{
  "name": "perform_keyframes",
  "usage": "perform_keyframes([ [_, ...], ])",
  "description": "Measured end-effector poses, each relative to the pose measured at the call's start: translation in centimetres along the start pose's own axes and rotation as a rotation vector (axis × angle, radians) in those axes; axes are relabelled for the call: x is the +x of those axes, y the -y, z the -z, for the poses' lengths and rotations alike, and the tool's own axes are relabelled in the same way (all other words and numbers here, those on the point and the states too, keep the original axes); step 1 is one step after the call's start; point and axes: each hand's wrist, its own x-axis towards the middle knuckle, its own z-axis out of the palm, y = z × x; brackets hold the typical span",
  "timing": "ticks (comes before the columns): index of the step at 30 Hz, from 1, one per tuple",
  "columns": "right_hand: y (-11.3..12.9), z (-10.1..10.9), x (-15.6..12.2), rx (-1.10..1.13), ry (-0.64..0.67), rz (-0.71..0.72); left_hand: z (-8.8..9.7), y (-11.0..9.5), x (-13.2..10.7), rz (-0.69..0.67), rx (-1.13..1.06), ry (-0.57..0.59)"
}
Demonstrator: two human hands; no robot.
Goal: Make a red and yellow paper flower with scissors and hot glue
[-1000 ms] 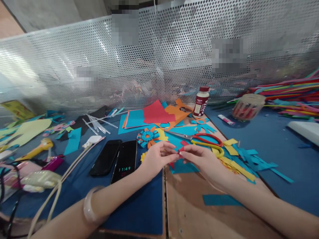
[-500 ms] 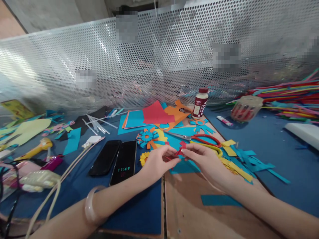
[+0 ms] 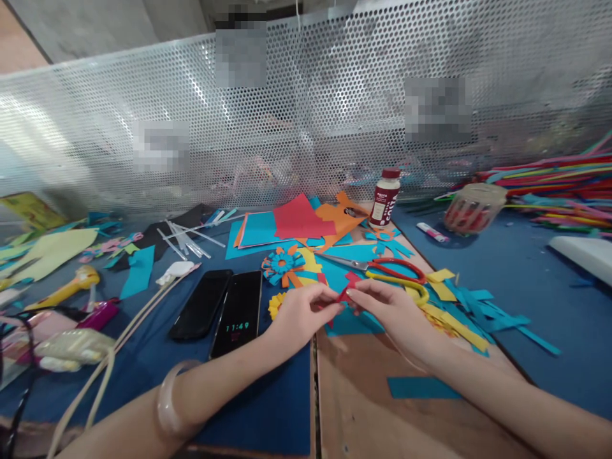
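Note:
Between the fingertips of both hands is a small piece of red paper (image 3: 352,279), partly hidden by the fingers. My left hand (image 3: 303,313) pinches it from the left, and my right hand (image 3: 389,310) grips its other side. Under the hands lies blue paper (image 3: 358,322). Just beyond them rest scissors (image 3: 394,266) with red and yellow handles, blades pointing left. A blue and orange paper flower (image 3: 283,262) sits past my left hand, and a yellow paper flower (image 3: 276,305) is half covered by that hand.
Two phones (image 3: 239,312) lie left of my hands, near a pale cable (image 3: 138,315). Coloured sheets (image 3: 301,220) and a maroon bottle (image 3: 385,197) stand before a perforated metal screen (image 3: 306,115). Yellow and blue strips (image 3: 492,312) are scattered rightward. A yellow glue gun (image 3: 71,287) lies left.
The fingers have shifted slightly on the red paper, with the right fingers curled a little more around it. Both hands stay in nearly the same place.

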Motion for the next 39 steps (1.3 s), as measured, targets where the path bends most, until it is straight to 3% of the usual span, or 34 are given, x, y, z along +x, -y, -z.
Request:
perform_keyframes([
  [19, -0.5, -0.3, 0.0, -0.017, -0.006, 0.043, 0.1, -0.7, -0.3, 0.002, 0.173, -0.038],
  [32, -0.8, -0.1, 0.1, -0.04, 0.015, 0.046, 0.4, -1.1, 0.0, 0.159, -0.165, 0.123],
  [39, -0.7, -0.2, 0.0, -0.027, 0.047, 0.033, 0.5, -0.8, 0.0, 0.219, -0.138, 0.128],
])
